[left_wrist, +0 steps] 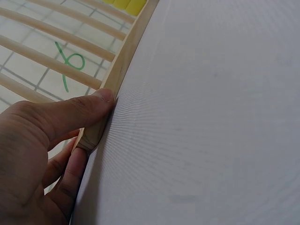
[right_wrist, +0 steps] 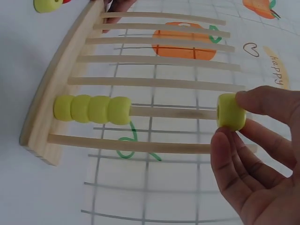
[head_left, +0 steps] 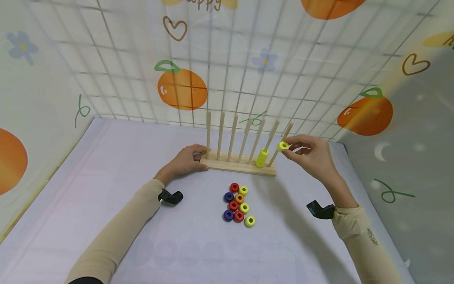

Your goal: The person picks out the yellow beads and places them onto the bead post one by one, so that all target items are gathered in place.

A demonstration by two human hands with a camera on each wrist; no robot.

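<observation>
A wooden peg rack (head_left: 234, 166) stands on the table, with several upright pegs along its base. My left hand (head_left: 185, 161) grips the base's left end, the thumb (left_wrist: 79, 111) on its front side and fingers around the end. A stack of yellow beads (right_wrist: 91, 109) sits at the bottom of the second peg from the right. Between thumb and fingertips, my right hand (head_left: 313, 157) pinches another yellow bead (right_wrist: 230, 112), high up by the right-hand pegs. In the right wrist view this bead overlaps the upper part of the stacked peg; I cannot tell whether it is threaded.
Loose beads lie in front of the rack: red ones (head_left: 239, 220), blue ones (head_left: 228, 219), yellow ones (head_left: 250, 225) and an orange one (head_left: 239, 202). Behind the rack rises a wire grid covered by a printed sheet (head_left: 134, 83).
</observation>
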